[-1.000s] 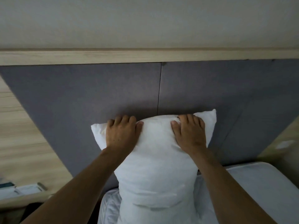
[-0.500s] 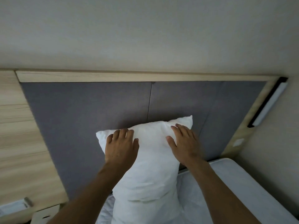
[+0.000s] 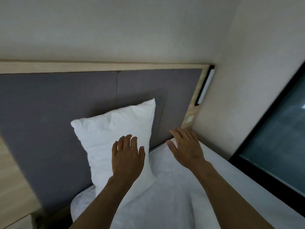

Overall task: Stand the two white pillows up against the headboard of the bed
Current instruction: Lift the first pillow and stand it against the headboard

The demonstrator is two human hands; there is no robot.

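Note:
One white pillow (image 3: 113,134) stands upright, leaning against the grey padded headboard (image 3: 49,113) on the left half of the bed. My left hand (image 3: 127,156) is in front of its lower right part, fingers spread, holding nothing; whether it touches the pillow I cannot tell. My right hand (image 3: 185,146) hovers open over the mattress to the right of the pillow, clear of it. A second white pillow (image 3: 203,210) lies flat on the bed at the lower right, partly behind my right forearm.
White sheet covers the mattress (image 3: 165,187). A wooden frame tops the headboard, with a black-edged light strip (image 3: 205,86) and a white switch (image 3: 189,119) at its right end. A dark window (image 3: 277,142) fills the right wall. Wood panelling stands at left.
Both hands have come off the pillow's top edge and moved down and right; the right hand is now off the pillow. The view has swung to the right, showing the window.

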